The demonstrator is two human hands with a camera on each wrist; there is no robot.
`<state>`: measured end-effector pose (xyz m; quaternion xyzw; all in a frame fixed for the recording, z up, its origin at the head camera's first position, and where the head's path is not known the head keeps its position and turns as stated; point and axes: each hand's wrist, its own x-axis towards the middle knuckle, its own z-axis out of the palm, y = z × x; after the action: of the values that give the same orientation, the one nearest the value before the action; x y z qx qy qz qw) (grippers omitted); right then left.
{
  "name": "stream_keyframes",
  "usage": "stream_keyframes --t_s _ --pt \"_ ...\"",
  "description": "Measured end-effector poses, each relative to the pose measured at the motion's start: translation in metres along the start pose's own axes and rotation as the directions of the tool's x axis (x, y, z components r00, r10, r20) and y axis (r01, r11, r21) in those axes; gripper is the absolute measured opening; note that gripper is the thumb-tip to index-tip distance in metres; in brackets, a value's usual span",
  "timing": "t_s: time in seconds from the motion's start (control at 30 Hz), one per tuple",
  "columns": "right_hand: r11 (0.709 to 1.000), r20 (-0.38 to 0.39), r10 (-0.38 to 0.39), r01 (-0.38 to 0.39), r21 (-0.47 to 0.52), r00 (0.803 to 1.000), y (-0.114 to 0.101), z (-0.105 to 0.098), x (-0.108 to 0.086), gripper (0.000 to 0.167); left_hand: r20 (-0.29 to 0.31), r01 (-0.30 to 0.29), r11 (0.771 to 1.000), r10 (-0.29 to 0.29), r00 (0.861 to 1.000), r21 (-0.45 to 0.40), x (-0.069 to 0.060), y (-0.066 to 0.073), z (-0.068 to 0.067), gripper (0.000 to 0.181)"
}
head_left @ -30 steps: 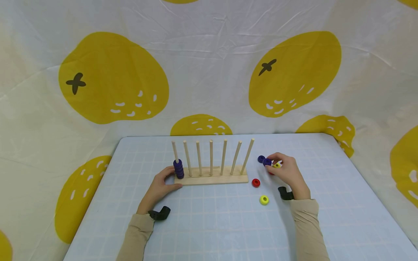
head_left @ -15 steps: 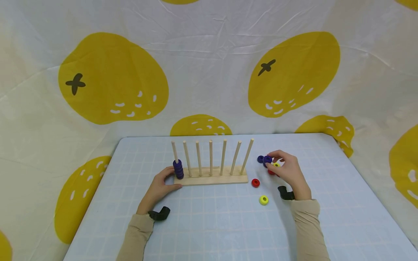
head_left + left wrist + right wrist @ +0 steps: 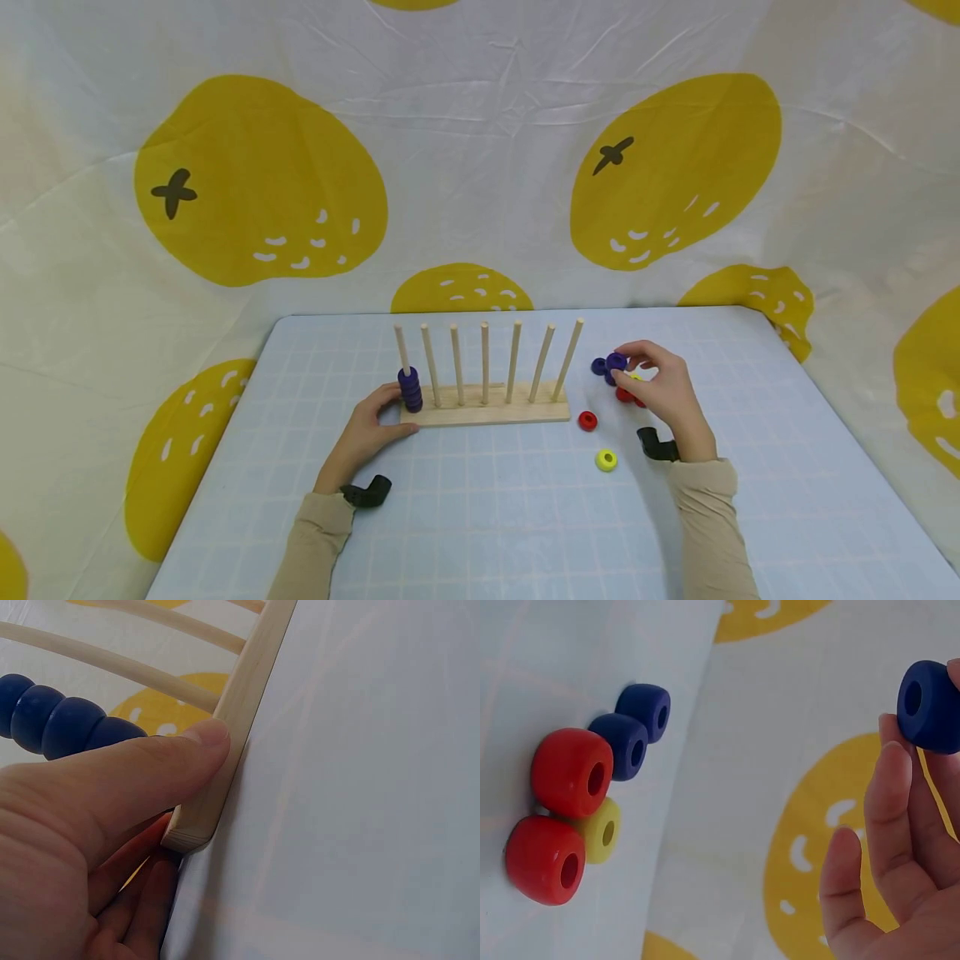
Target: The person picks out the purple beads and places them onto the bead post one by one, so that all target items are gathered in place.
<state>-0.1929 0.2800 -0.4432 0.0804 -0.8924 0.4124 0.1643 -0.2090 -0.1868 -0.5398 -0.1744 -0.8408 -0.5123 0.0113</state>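
The step in hand appears to be picking up another bead for the peg rack. The right hand [image 3: 660,387] pinches a round, dark blue bead [image 3: 617,360] between thumb and fingers, clear of the worktop [image 3: 450,517], towards its far right corner. Below it lie two loose blue beads, two red ones and a yellow one; a glossy red bead [image 3: 587,421] and a bright yellow bead [image 3: 607,460] lie apart, closer to the worktop's near edge.

The left hand [image 3: 371,421] grips the left end of the pale wooden seven-peg rack [image 3: 487,412], thumb against its front. Dark blue beads [image 3: 410,390] are stacked on the leftmost peg.

Threading there would call for carrying the bead leftwards above the peg tips, then lining its hole up with the leftmost one.
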Motion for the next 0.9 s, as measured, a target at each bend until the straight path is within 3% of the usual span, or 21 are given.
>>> stream_keyframes --t_s 0.33,0.9 --pt "0.998 -0.057 -0.035 0.038 0.052 0.998 -0.006 -0.004 0.000 0.027 -0.001 -0.008 1.000 0.008 1.000 0.000 0.000 0.001 0.000 0.056" --pt "0.988 -0.113 -0.084 0.097 0.117 0.990 -0.037 -0.009 -0.001 0.028 -0.003 -0.025 1.000 0.025 1.000 -0.013 -0.001 0.001 -0.001 0.054"
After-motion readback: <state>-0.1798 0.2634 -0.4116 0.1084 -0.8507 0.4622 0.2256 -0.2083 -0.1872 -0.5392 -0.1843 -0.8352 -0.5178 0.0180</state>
